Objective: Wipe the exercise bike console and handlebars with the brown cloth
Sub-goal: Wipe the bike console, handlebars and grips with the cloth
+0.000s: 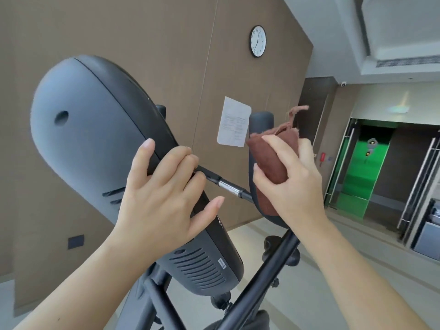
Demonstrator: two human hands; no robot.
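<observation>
The exercise bike's grey console [95, 129] fills the left and middle of the head view, seen from its back side with vent slots. My left hand [164, 194] grips the console's right edge, fingers wrapped over it. A black handlebar [260, 126] with a rounded grip rises to the right of the console, joined by a silver and black bar [228, 186]. The folded brown cloth [271, 160] is wrapped around this handlebar, and my right hand [292, 179] is closed over the cloth. A frayed strip of cloth sticks up above my fingers.
A brown wall with a round clock [257, 40] and a taped paper sheet [233, 121] stands close behind the bike. Black frame tubes [259, 279] run down below the console. Glass doors with metal handles [414, 186] are at the right.
</observation>
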